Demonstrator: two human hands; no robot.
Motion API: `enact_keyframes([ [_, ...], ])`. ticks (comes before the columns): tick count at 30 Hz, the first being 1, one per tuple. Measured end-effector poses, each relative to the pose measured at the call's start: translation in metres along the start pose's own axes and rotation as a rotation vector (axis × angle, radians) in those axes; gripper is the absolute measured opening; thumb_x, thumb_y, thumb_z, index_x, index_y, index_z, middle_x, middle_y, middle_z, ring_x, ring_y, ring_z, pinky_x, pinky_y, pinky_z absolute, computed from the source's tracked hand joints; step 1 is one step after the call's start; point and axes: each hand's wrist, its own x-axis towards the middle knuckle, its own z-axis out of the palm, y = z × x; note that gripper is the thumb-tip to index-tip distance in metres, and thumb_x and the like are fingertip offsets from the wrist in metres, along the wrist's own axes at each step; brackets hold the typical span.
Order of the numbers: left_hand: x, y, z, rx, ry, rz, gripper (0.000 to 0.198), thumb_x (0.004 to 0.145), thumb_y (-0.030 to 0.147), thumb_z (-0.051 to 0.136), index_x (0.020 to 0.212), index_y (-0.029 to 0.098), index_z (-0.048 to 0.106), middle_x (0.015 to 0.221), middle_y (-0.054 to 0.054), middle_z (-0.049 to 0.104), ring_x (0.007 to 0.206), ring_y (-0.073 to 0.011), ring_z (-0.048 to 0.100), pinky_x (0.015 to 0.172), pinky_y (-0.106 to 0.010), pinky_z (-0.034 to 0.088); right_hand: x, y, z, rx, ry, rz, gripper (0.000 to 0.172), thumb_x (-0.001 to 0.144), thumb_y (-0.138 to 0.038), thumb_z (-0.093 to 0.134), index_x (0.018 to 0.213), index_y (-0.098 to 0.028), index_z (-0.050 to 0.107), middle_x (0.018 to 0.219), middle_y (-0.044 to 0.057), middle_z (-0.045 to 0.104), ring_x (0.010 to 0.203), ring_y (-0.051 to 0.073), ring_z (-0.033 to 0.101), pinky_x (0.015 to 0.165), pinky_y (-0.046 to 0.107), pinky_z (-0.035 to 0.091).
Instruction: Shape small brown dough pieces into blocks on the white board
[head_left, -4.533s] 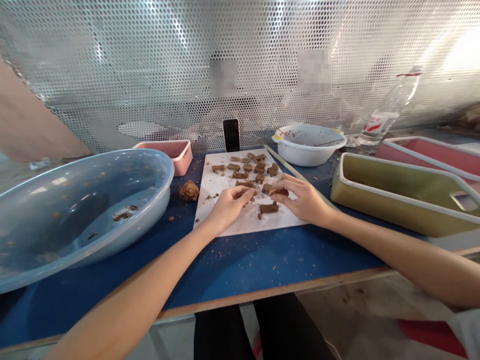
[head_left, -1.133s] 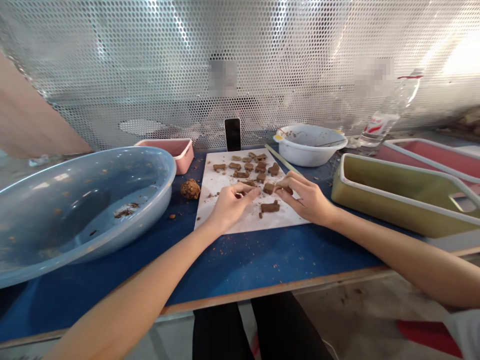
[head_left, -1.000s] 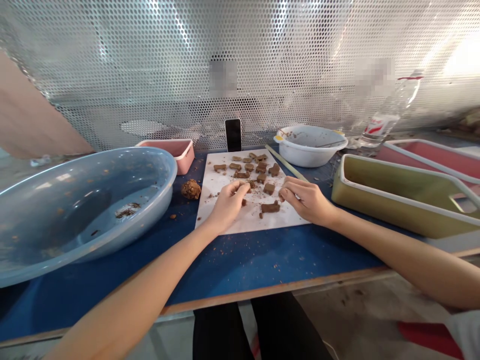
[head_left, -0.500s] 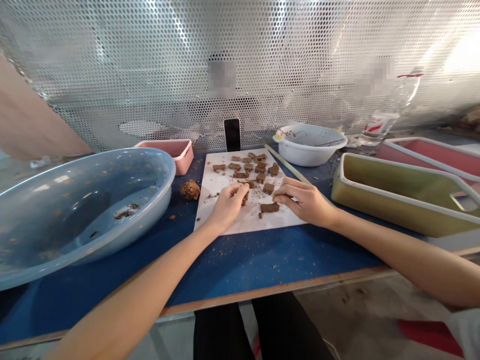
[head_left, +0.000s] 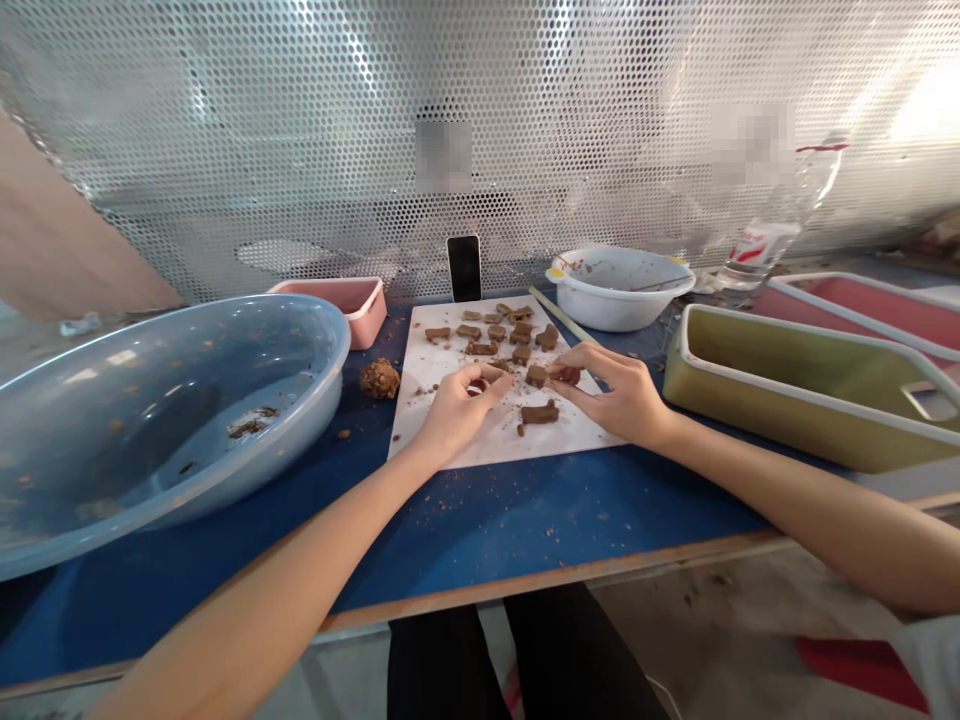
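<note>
My left hand (head_left: 461,408) rests over the left part of a white board (head_left: 420,440), its thumb and fingers curled toward each other. Brown shows between them, but I cannot make out what it is. My right hand (head_left: 619,392) is closed in a pinch at the board's right side, with a brown clay lump (head_left: 570,375) partly visible among the fingers. Its fingertips come up against the right edge of a small clay block (head_left: 535,376). Below lies a longer clay piece (head_left: 539,412), apart from both hands. Several shaped clay pieces (head_left: 520,337) stand farther back among crumbs.
A large blue basin (head_left: 330,330) stands left, beside a rough clay ball (head_left: 379,379) and a pink tub (head_left: 367,310). Behind the board are a phone (head_left: 464,268) and a white basin (head_left: 622,305). Olive (head_left: 787,395) and pink bins (head_left: 862,310) and a bottle (head_left: 761,240) are right.
My right hand has left the longer clay piece and shifted slightly up to the small block, uncovering the longer piece's right end. My left hand's fingertips have moved slightly right, loosening their curl.
</note>
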Motion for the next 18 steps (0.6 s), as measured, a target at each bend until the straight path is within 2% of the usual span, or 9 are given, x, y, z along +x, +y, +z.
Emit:
enact_keyframes([
  [5,0.0005,-0.0029,0.0002,-0.005,0.006,-0.007,0.042,0.093,0.06,0.081,0.102,0.019,0.079,0.107,-0.01,0.08,0.093,-0.0232,0.068,0.08,-0.035,0.052,0.0,-0.0015,0.0004,-0.014,-0.046,-0.037,0.014,0.103,-0.023,0.077,0.117,-0.024,0.075,0.1,0.004,0.08,0.081,0.018,0.071,0.079,0.033,0.062],
  [10,0.0002,-0.0032,-0.0001,0.007,0.014,0.004,0.038,0.095,0.058,0.079,0.101,0.02,0.079,0.105,-0.009,0.08,0.093,-0.0228,0.07,0.081,-0.035,0.052,-0.0027,0.0012,0.0011,-0.047,-0.08,0.003,0.021,0.103,-0.025,0.078,0.124,-0.023,0.074,0.101,0.004,0.081,0.081,0.017,0.073,0.08,0.033,0.064],
  [16,0.0004,-0.0032,-0.0003,0.035,0.017,0.014,0.034,0.097,0.053,0.078,0.101,0.02,0.08,0.103,-0.008,0.08,0.094,-0.0231,0.071,0.084,-0.035,0.054,-0.0003,0.0017,0.0006,-0.013,-0.112,-0.053,0.007,0.107,-0.025,0.072,0.113,-0.024,0.076,0.104,0.005,0.08,0.088,0.018,0.075,0.084,0.033,0.063],
  [18,0.0006,-0.0036,-0.0004,0.05,0.016,0.006,0.032,0.099,0.052,0.077,0.102,0.019,0.079,0.103,-0.008,0.079,0.092,-0.0229,0.07,0.081,-0.035,0.053,0.0005,0.0008,-0.0008,-0.032,-0.132,-0.038,0.007,0.11,-0.026,0.069,0.107,-0.022,0.074,0.097,0.004,0.079,0.085,0.018,0.074,0.081,0.032,0.06],
])
